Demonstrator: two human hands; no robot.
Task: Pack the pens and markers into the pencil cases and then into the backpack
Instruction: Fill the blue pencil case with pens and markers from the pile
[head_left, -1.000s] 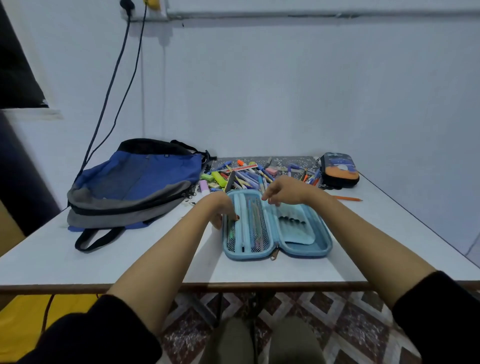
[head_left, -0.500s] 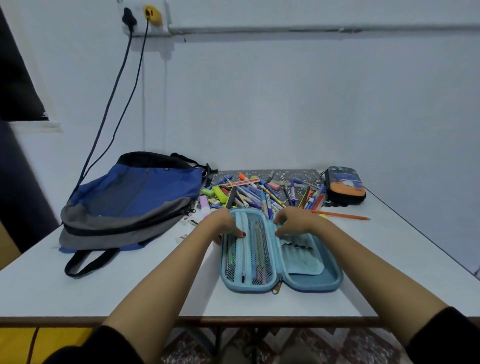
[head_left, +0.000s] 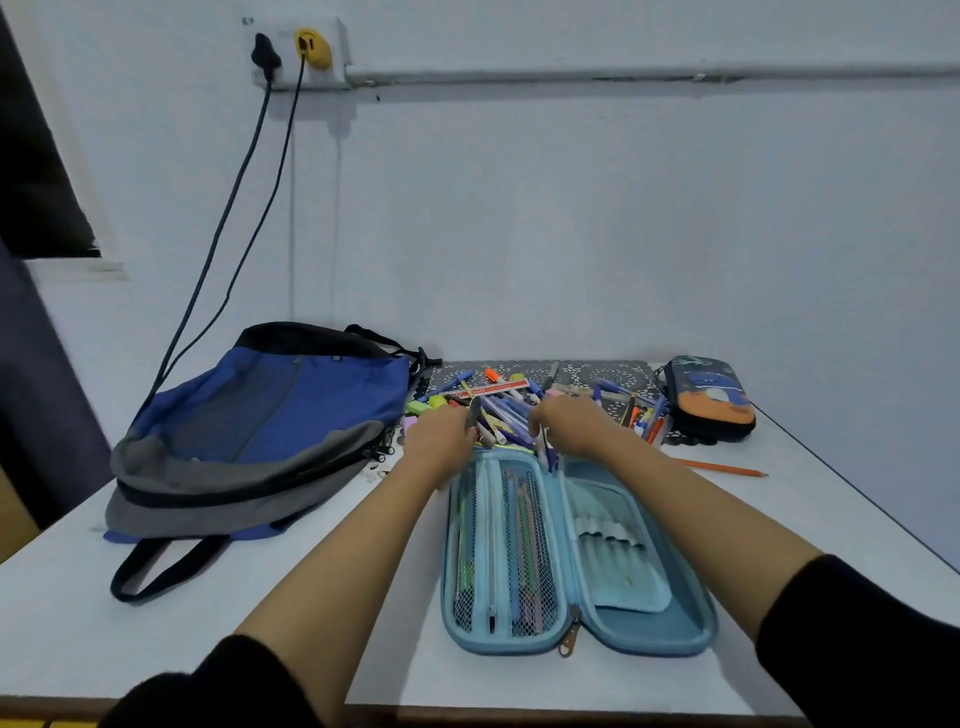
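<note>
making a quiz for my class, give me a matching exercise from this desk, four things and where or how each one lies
1 blue and grey backpack
2 light blue pencil case
3 dark pencil case with orange patch
4 orange pencil

a loose on its own, right side
b closed, far right
c open flat, front centre
d far left

Pairs: 1-d, 2-c, 3-b, 4-a

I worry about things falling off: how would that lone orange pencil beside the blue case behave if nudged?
The orange pencil looks thin, stiff and probably light. It lies loose on the smooth white table, so a nudge may roll it, perhaps toward the right edge.
</note>
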